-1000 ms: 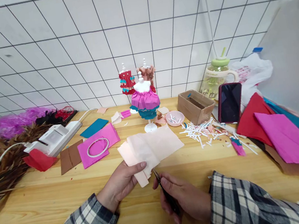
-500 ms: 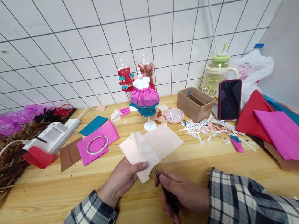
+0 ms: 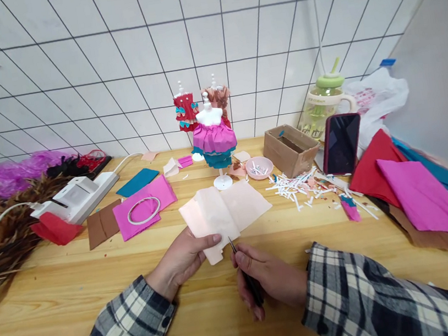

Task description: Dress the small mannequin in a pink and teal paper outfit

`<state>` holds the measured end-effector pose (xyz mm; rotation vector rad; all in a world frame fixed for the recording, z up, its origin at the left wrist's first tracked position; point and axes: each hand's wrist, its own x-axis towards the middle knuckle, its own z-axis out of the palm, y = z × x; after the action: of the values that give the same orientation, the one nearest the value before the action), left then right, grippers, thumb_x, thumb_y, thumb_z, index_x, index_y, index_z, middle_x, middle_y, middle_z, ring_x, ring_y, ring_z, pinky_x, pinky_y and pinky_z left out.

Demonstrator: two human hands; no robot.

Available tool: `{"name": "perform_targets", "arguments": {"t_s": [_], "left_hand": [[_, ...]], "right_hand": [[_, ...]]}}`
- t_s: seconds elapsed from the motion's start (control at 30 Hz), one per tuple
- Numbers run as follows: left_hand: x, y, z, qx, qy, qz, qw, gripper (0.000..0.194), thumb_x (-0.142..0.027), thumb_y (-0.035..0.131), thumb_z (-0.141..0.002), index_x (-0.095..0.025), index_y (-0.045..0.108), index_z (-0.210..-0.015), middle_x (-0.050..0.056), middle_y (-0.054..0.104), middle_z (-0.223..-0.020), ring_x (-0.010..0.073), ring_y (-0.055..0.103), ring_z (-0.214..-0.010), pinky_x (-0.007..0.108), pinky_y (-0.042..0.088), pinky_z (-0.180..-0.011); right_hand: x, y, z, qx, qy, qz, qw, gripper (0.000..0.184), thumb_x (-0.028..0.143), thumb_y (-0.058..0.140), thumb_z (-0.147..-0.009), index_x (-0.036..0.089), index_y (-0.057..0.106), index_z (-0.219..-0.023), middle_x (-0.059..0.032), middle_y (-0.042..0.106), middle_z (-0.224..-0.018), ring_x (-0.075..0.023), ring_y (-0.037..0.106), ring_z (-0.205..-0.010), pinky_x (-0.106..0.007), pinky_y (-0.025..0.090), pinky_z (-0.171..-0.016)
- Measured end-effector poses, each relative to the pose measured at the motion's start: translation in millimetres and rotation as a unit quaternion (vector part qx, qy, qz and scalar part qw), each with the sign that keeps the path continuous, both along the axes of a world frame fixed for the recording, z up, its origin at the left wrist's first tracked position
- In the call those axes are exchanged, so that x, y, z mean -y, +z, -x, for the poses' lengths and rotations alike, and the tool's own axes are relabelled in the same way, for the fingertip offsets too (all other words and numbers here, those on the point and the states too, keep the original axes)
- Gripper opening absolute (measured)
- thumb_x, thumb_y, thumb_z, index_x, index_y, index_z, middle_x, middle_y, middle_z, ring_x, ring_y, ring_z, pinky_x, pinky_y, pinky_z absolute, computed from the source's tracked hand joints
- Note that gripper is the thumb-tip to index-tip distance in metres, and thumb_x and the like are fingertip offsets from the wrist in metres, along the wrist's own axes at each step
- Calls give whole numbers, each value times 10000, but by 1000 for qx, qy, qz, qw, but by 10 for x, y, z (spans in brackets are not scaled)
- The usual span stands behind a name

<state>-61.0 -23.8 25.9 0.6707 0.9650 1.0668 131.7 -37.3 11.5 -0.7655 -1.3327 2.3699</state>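
My left hand (image 3: 190, 252) pinches folded pale peach crepe paper (image 3: 212, 214) near its lower edge, thumb on top. The sheet spreads away over the table, with a notched lower edge. In my right hand (image 3: 259, 271) is a pair of dark-handled scissors (image 3: 249, 281), its tips at the paper's lower edge just right of my left thumb. My fingers hide most of the handles. Beyond the paper stands a small white dress form (image 3: 209, 116) wearing a pink and teal ruffled skirt (image 3: 214, 137).
Pink folded paper (image 3: 163, 190) carries a white ring (image 3: 130, 214), beside a power strip (image 3: 94, 194). At right are a cardboard box (image 3: 291, 153), paper scraps (image 3: 299, 185), a pink dish (image 3: 260, 171), a phone (image 3: 341, 145), a bottle (image 3: 321, 107) and coloured sheets (image 3: 423, 195).
The whole view has tilted, so everything sits slightly higher in the picture. My hands keep their grips on the paper and scissors; the scissor tips stay by the paper's lower edge.
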Motion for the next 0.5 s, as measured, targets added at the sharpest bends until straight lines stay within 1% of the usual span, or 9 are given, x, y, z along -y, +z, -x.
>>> {"name": "perform_targets", "arguments": {"t_s": [0.1, 0.27, 0.4, 0.5], "left_hand": [[-2, -10, -10, 1, -2, 0, 1000, 602, -115, 827, -638, -135, 634, -1208, 142, 703, -1176, 288, 639, -1121, 347, 493, -961], [-6, -32, -2, 5, 0, 2, 1000, 561, -105, 820, -640, -152, 651, -1173, 125, 710, -1167, 273, 656, -1092, 335, 510, -934], [3, -22, -20, 8, -13, -1, 1000, 557, -101, 825, -631, -140, 655, -1161, 113, 749, -1044, 247, 697, -973, 333, 525, -895], [8, -21, -37, 12, -21, -2, 1000, 541, -103, 822, -640, -140, 655, -1153, 106, 754, -1008, 223, 711, -881, 329, 537, -856]], "right_hand": [[2, -8, -3, -1, -1, -3, 1000, 605, 804, 485, -752, 238, 327, -897, 97, 562, -510, -98, 505, -338, -202, 438, -350], [-3, -39, 0, -14, 2, -12, 1000, 566, 779, 458, -797, 240, 321, -903, 82, 586, -523, -110, 530, -349, -197, 431, -348], [3, -42, 7, -24, 4, -12, 1000, 570, 786, 444, -799, 240, 320, -910, 68, 611, -543, -115, 542, -357, -204, 441, -358], [5, -37, 4, -20, 0, -13, 1000, 576, 791, 439, -798, 240, 326, -921, 69, 612, -545, -114, 543, -356, -206, 448, -365]]}}
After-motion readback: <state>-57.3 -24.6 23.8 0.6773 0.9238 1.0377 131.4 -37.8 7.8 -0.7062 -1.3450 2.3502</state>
